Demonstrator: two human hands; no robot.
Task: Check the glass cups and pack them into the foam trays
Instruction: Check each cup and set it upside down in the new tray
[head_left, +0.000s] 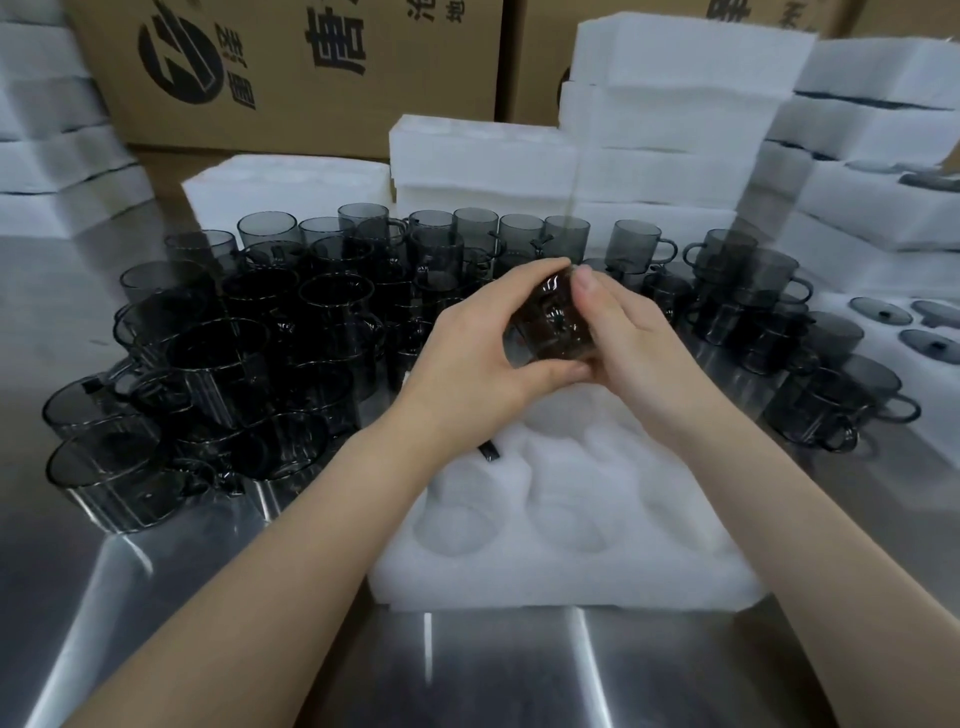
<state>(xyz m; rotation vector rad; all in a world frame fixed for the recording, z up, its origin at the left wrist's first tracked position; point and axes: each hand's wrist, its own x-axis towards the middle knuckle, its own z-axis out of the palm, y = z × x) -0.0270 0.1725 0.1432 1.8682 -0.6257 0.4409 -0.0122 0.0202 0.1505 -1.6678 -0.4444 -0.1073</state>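
A smoky grey glass cup (555, 322) is held in the air between both hands, above the far edge of a white foam tray (561, 571). My left hand (478, 348) curls around its left side and underside. My right hand (623, 338) grips its right side, thumb up near the rim. The tray lies on the steel table in front of me and shows several round empty pockets. A dark cup handle (488, 451) pokes up by the tray's left edge, under my left wrist. Many more grey handled cups (270, 332) crowd the table to the left and behind.
More cups (810, 364) stand to the right. A foam tray holding grey glass lids (883, 312) lies at the far right. Stacks of white foam trays (665, 135) and cardboard boxes (291, 73) line the back. Bare steel table (519, 675) lies nearest me.
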